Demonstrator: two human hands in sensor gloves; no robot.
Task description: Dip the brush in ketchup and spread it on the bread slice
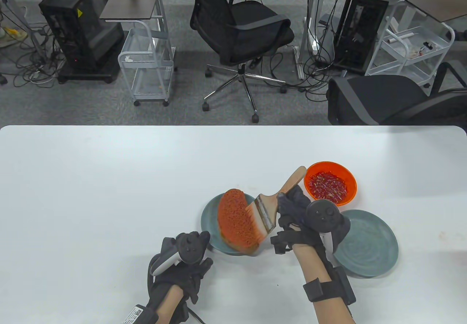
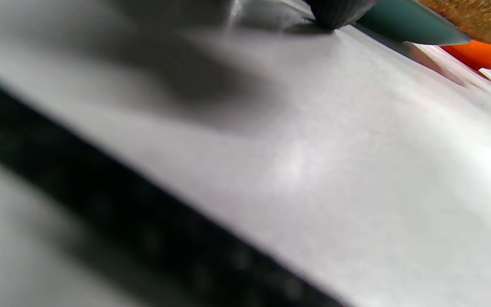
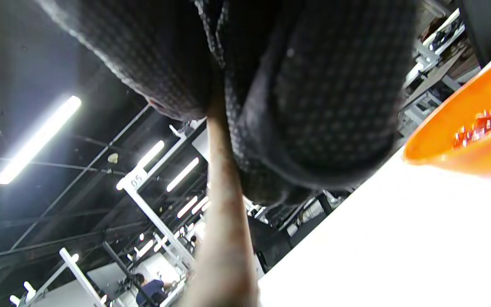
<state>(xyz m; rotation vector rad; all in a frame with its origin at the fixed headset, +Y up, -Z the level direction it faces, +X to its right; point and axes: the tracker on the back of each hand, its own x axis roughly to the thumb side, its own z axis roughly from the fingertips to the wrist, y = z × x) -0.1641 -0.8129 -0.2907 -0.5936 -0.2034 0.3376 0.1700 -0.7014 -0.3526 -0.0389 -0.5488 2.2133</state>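
Note:
A bread slice [image 1: 237, 222] coated red-orange lies on a grey-green plate [image 1: 209, 216] near the table's front middle. My right hand [image 1: 292, 207] grips the wooden handle of a flat brush [image 1: 270, 207], and its bristles rest on the slice's right side. The handle also shows between my gloved fingers in the right wrist view [image 3: 222, 204]. An orange bowl [image 1: 350, 185] of ketchup stands just behind my right hand. My left hand [image 1: 186, 258] rests on the table at the plate's front left edge; a fingertip [image 2: 335, 15] touches the plate rim [image 2: 403, 23]. It holds nothing I can see.
A second grey-green plate [image 1: 368, 243] lies to the right of my right wrist. The white table [image 1: 109, 192] stretches left and back. Office chairs, carts and computer towers stand on the floor beyond the table's far edge.

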